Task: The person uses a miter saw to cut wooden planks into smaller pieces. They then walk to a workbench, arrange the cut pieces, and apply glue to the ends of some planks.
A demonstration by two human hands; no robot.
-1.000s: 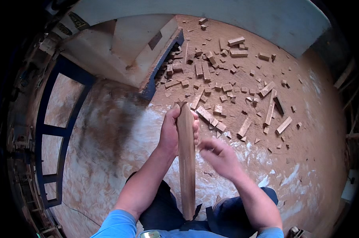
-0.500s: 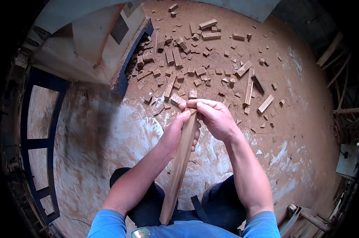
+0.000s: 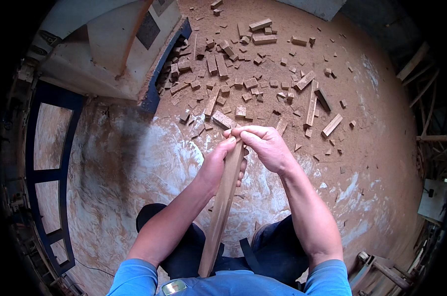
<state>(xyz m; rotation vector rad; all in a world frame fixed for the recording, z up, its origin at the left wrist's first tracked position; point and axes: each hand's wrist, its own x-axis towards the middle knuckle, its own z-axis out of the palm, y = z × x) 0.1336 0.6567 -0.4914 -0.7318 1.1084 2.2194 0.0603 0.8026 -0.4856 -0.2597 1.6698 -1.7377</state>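
A long, squared wooden bar [image 3: 220,217] slants from my waist up to my two hands at mid-frame. My left hand [image 3: 215,165] is wrapped round it near the far end, thumb on top and fingertips showing on the right side. At that same end, my right hand [image 3: 269,149] is closed, its thumb and index finger pressed together on the bar's tip. The fingers cover the end face, so whether a small piece lies between them is hidden.
Wood offcuts [image 3: 250,83] of many sizes lie scattered over the sawdust-covered floor [image 3: 376,148] ahead. At the left stands a pale machine [image 3: 110,49] on a blue base, beside a blue metal frame [image 3: 30,175]. Timber pieces [image 3: 428,138] lean at the right edge.
The right thumb and fingers have shifted slightly left over the bar's tip, covering more of it. The view has tilted a little; both hands keep their hold.
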